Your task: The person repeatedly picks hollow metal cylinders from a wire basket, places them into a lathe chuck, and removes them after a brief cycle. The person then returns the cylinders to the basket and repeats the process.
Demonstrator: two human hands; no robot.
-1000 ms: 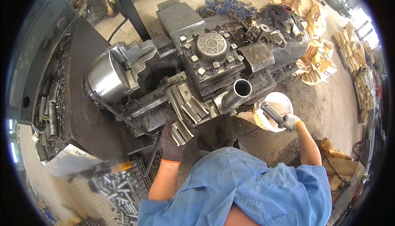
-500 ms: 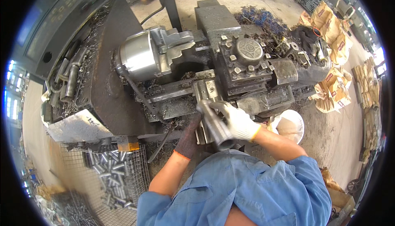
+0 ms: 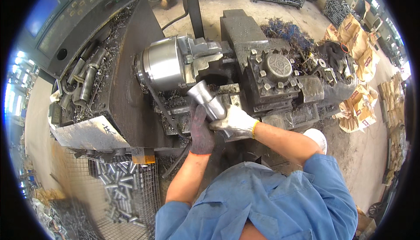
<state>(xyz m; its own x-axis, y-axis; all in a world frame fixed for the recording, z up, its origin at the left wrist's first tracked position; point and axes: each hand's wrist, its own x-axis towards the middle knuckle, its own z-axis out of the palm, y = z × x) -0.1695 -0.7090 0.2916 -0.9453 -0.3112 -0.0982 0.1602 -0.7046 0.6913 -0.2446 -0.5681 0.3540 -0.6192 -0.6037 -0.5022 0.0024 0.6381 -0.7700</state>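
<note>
Both gloved hands are holding 1 thick metal tube (image 3: 209,101) in front of a lathe, its flared open end pointing up toward the chuck (image 3: 168,67) and lying just short of the chuck's stepped gripping blocks. The right hand (image 3: 234,122), in a pale glove with a yellow cuff, is wrapping its fingers shut around the lower part of the tube, near the person's body. The left hand (image 3: 201,128), in a dark glove, is lying against the tube's left side and supporting it; how tightly its fingers are curling round cannot be told from this angle, though they are in contact with the metal. The tube is hovering over the lathe bed, tilted, between the chuck on the left and the square tool post (image 3: 275,76) with its ring of bolts on the right. Judging by this, the step in hand looks like loading the workpiece: the tube is being lined up with the chuck but is not yet seated in it. The next move would call for levelling the tube onto the spindle line and sliding its end squarely between the gripping blocks, keeping fingers out of the gap. Below the machine a wire basket (image 3: 127,187) is holding many similar short tubes, and curly swarf is lying about the bed.
</note>
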